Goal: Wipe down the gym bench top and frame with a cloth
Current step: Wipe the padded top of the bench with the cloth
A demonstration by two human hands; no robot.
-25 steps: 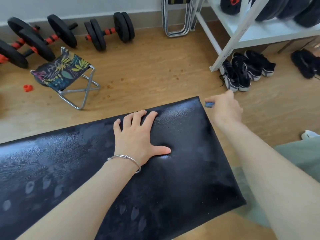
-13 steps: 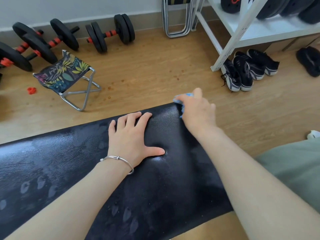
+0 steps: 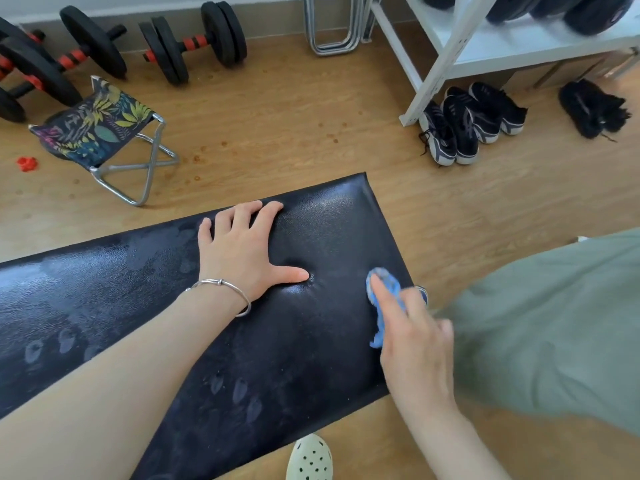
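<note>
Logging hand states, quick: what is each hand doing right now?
Left hand: open, flat on the bench top.
Right hand: holds the blue cloth.

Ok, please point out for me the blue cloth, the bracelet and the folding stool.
blue cloth (image 3: 388,280), head view: its bunched upper end.
bracelet (image 3: 221,282), head view: the metal band near its knot.
folding stool (image 3: 93,129), head view: middle of its leaf-print seat.
</note>
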